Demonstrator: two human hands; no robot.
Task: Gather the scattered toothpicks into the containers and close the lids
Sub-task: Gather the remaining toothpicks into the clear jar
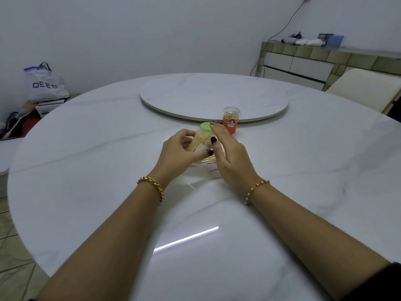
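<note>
My left hand grips a clear toothpick container that lies tilted, its green base pointing away from me and toothpicks showing inside. My right hand lies against the container's right side with its fingers over the green end. Loose toothpicks lie on the white table under and between the two hands, partly hidden. A second container with an orange label stands upright just behind, with a clear lid on top.
A round turntable lies at the table's centre behind the containers. A pale chair stands at the far right edge. A bag and boxes are on the floor at left.
</note>
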